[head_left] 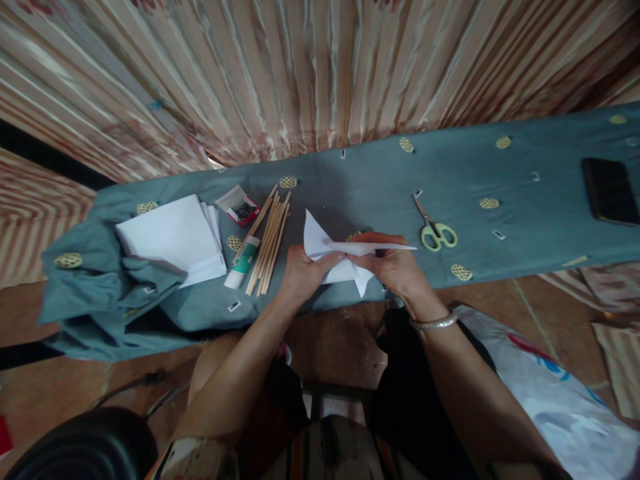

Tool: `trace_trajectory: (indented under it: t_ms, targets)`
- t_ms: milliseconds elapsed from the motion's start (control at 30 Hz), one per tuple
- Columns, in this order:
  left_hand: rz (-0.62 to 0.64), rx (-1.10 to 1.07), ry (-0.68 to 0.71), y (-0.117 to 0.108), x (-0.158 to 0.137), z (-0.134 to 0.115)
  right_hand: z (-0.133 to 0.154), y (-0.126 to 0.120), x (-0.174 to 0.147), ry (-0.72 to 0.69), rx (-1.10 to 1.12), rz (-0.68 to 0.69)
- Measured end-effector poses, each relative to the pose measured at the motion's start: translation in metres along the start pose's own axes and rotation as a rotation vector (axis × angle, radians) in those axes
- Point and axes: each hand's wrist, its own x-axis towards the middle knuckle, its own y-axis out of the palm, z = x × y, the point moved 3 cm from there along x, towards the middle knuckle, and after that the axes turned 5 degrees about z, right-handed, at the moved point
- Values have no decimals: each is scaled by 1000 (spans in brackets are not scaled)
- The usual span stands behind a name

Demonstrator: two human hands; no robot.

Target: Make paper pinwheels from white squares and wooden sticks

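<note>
A white sheet of paper (316, 239), cut or folded into pointed flaps, is held just above the cloth-covered table (360, 183). My left hand (301, 273) grips it from the left, thumb pressed toward the middle. From the right, my right hand (393, 265) pinches it, with fingers partly behind a raised flap. Both thumbs nearly meet at the paper's centre. Left of my hands lie a bundle of thin wooden sticks (271, 248) and a green and white glue stick (243, 262). Green-handled scissors (436, 233) rest to the right, blades pointing away.
A stack of white paper (173, 240) lies on the left, beside bunched cloth (105, 287). An opened small box (243, 207) holds dark little pieces. At the far right is a black phone (610, 191). A striped curtain (320, 73) hangs behind the table.
</note>
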Motion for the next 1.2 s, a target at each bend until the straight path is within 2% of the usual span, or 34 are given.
trace_trajectory:
  t_ms: [267, 500, 900, 1200]
  targets:
    - [8, 12, 16, 0, 0, 1, 0, 1, -2, 1, -16, 16]
    - [21, 15, 17, 0, 1, 5, -6, 3, -2, 25, 65, -14]
    - [-23, -29, -10, -1, 4, -2, 0, 2, 1, 31, 135, 45]
    - [-15, -3, 1, -2, 1, -4, -5, 2, 0, 50, 130, 29]
